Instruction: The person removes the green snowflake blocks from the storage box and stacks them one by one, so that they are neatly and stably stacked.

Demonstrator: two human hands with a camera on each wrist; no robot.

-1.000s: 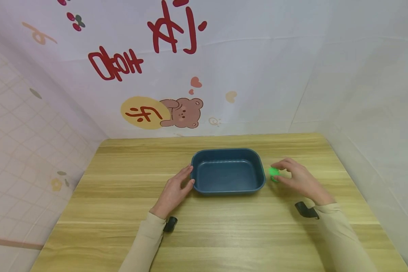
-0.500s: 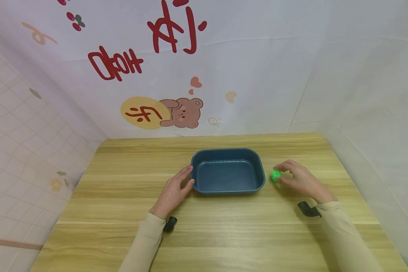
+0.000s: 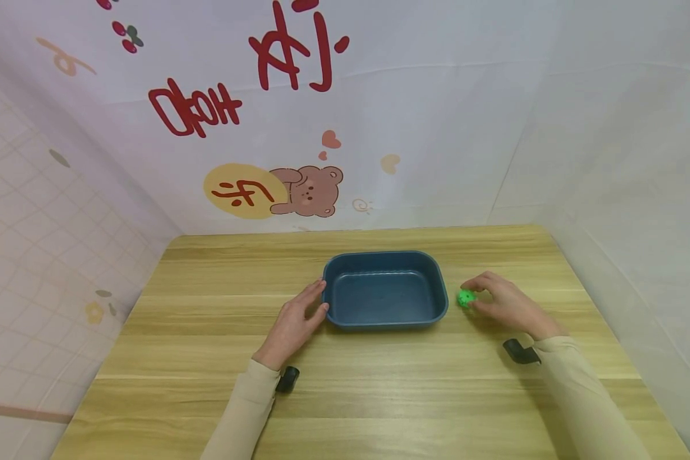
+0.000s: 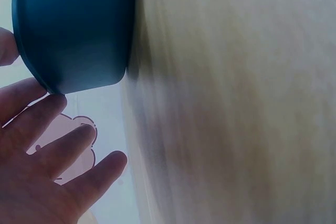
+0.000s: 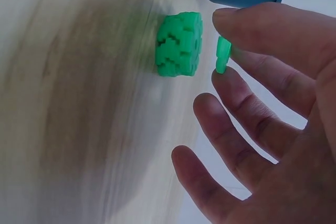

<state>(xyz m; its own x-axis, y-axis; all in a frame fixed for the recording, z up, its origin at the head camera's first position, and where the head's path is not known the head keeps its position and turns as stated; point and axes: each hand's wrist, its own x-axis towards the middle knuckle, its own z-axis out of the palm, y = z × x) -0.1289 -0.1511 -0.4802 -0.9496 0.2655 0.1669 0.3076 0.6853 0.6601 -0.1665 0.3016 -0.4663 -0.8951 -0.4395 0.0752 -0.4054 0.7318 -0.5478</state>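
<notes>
My left hand [image 3: 290, 329] rests its fingertips against the left side of a dark blue rectangular dish [image 3: 385, 326]. In the left wrist view its fingers [image 4: 65, 150] are spread and fairly straight, some touching the dish's rim. Just right of the dish, my right hand [image 3: 508, 306] is close above a small green toothed wheel [image 3: 466, 298]. The right wrist view shows this chunky wheel [image 5: 178, 45] standing on the table. Between thumb and fingers, the right hand pinches a thin green piece [image 5: 223, 54], seen edge-on and partly hidden, apart from the wheel.
The wooden table [image 3: 379, 396] ends at a printed white cloth wall [image 3: 437, 128] behind, with cloth walls at both sides. Dark wrist mounts [image 3: 520, 352] stick out below the sleeves.
The right hand has shifted slightly right and down from its earlier place. The green wheel, blurred and covered before, now shows more clearly at the fingertips. Left hand and dish have stayed put.
</notes>
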